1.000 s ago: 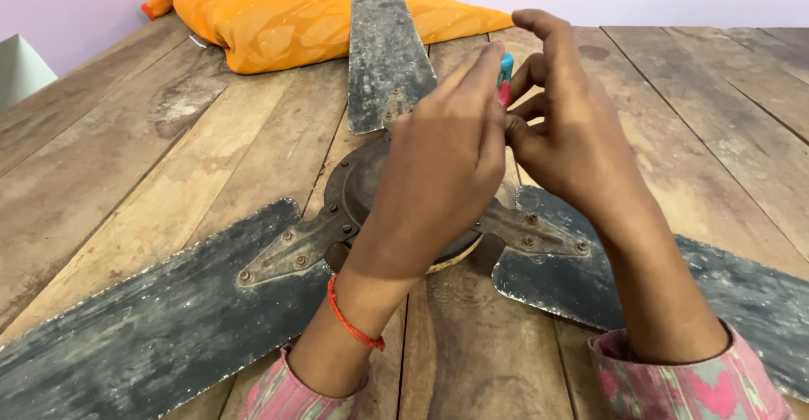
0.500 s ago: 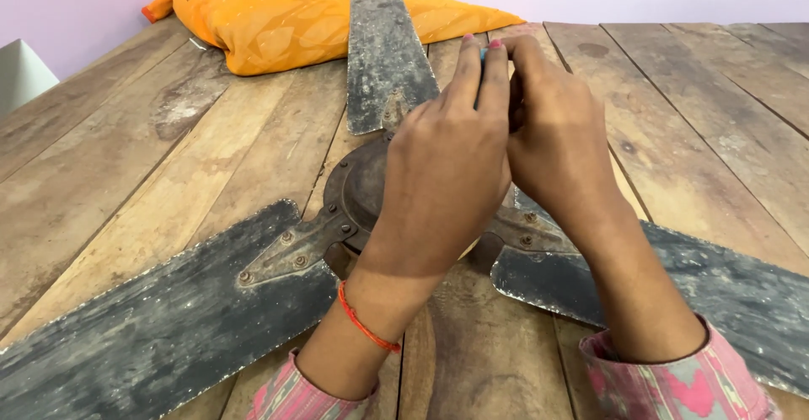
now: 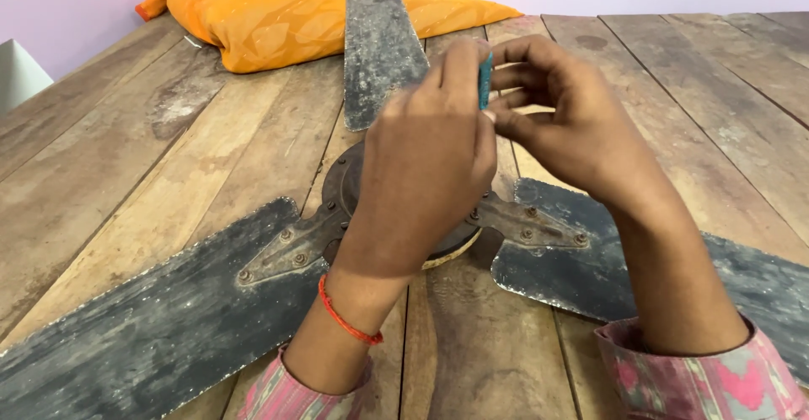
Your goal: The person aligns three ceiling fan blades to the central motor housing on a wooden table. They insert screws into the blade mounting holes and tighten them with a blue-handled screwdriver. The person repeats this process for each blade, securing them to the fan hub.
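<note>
Above the ceiling fan hub [image 3: 341,186] on the wooden counter [image 3: 152,184], left hand [image 3: 425,176] and right hand [image 3: 573,125] fingers pinch a small teal piece [image 3: 484,80]; handling seems under way, steady grip needed.

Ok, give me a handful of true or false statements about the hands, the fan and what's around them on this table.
1. A dusty three-bladed ceiling fan lies on the wooden plank table. True.
2. The left hand wears a red thread at the wrist. True.
3. Both hands rest flat on the table. False: left and right hand are raised over the fan hub, pinching a small teal object.
4. A blue pillow lies at the far end. False: the cushion is orange.
5. The sleeves are pink patterned. True.
</note>
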